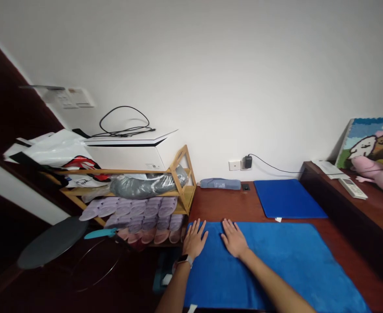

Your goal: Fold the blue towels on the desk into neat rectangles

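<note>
A blue cloth [285, 256], which looks like a towel, is spread over the near part of the reddish-brown wooden table [224, 208]. My left hand [194, 240] lies flat on its far left corner, fingers stretched out, with a watch on the wrist. Flat on the cloth a little to the right is my right hand [234, 239], its fingers extended and pointing away from me. Neither hand grips anything. White tags show at the cloth's near left edge and by its far edge.
Behind the cloth lie a folded darker blue mat [287, 198] and a grey-blue pouch [220, 184]. A charger [248, 162] is plugged into the wall. Left stands a wooden rack [185, 191] with slippers, and a stool [52, 243]. A raised ledge at right holds a remote [353, 188] and a pink plush toy [378, 174].
</note>
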Motion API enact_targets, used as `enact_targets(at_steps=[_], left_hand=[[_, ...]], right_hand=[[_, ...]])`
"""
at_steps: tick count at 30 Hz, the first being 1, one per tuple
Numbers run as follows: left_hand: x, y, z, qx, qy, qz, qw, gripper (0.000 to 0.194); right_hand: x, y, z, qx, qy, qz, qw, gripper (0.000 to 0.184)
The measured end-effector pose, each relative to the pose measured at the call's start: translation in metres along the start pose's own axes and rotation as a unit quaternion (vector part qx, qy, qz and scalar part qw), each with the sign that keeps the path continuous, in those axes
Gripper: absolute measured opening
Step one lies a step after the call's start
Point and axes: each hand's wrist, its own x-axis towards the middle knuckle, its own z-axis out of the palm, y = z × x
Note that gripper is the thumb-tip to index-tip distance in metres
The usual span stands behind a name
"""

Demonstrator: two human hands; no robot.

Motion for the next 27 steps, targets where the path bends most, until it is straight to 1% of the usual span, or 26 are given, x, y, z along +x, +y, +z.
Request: enact_targets(at_steps=[1, 2, 3, 4, 5, 6, 8, 10, 12, 13, 14, 15, 17, 20, 22, 25, 27], left_hand=[[-0.002, -0.002, 0.002, 0.001, -0.003, -0.009, 1.0, 0.059], [-0.003, -0.004, 0.003, 0.0, -0.002, -0.017, 1.0, 0.06], [-0.004, -0.006, 0.004, 0.0, 0.001, -0.024, 1.0, 0.06], [-0.005, -0.008, 0.005, -0.001, 0.004, -0.029, 1.0, 0.061], [-0.005, -0.009, 0.005, -0.001, 0.008, -0.032, 0.999, 0.061], [-0.005, -0.01, 0.006, -0.002, 0.011, -0.033, 0.999, 0.062], [-0.005, -0.012, 0.007, -0.001, 0.016, -0.029, 0.999, 0.062], [-0.003, -0.013, 0.01, 0.002, 0.02, -0.026, 0.999, 0.062], [-0.002, -0.014, 0.012, 0.005, 0.024, -0.023, 0.999, 0.062], [-0.001, -0.015, 0.013, 0.006, 0.026, -0.022, 0.999, 0.062], [0.0, -0.016, 0.014, 0.007, 0.029, -0.02, 0.999, 0.062], [0.001, -0.016, 0.015, 0.008, 0.031, -0.019, 0.999, 0.061], [0.002, -0.017, 0.016, 0.011, 0.035, -0.018, 0.999, 0.061], [0.002, -0.017, 0.017, 0.012, 0.037, -0.02, 0.999, 0.062], [0.002, -0.017, 0.018, 0.009, 0.04, -0.022, 0.999, 0.064], [0.002, -0.016, 0.02, 0.009, 0.044, -0.027, 0.999, 0.065], [0.002, -0.016, 0.021, 0.01, 0.049, -0.031, 0.998, 0.065]], right_hand=[[0.004, -0.009, 0.007, 0.004, -0.014, -0.011, 1.0, 0.069], [0.005, -0.009, 0.012, 0.005, -0.021, -0.015, 1.0, 0.069], [0.002, -0.001, 0.014, 0.002, -0.022, -0.014, 1.0, 0.069], [-0.005, 0.015, 0.013, -0.005, -0.018, -0.005, 1.0, 0.07], [-0.015, 0.038, 0.009, -0.015, -0.009, 0.012, 1.0, 0.07], [-0.029, 0.067, 0.003, -0.027, 0.002, 0.038, 0.999, 0.071], [-0.064, 0.137, -0.013, -0.054, 0.025, 0.114, 0.992, 0.072], [-0.105, 0.211, -0.032, -0.077, 0.036, 0.21, 0.974, 0.076], [-0.143, 0.275, -0.048, -0.093, 0.048, 0.304, 0.947, 0.078], [-0.157, 0.299, -0.054, -0.099, 0.053, 0.331, 0.937, 0.079], [-0.169, 0.317, -0.058, -0.103, 0.053, 0.349, 0.93, 0.08], [-0.176, 0.33, -0.061, -0.106, 0.052, 0.358, 0.926, 0.08], [-0.183, 0.339, -0.063, -0.109, 0.05, 0.36, 0.925, 0.08], [-0.18, 0.332, -0.062, -0.113, 0.05, 0.357, 0.926, 0.081], [-0.178, 0.326, -0.064, -0.114, 0.039, 0.359, 0.926, 0.08], [-0.176, 0.32, -0.076, -0.118, 0.017, 0.367, 0.922, 0.078], [-0.171, 0.313, -0.087, -0.121, 0.0, 0.387, 0.914, 0.075]])
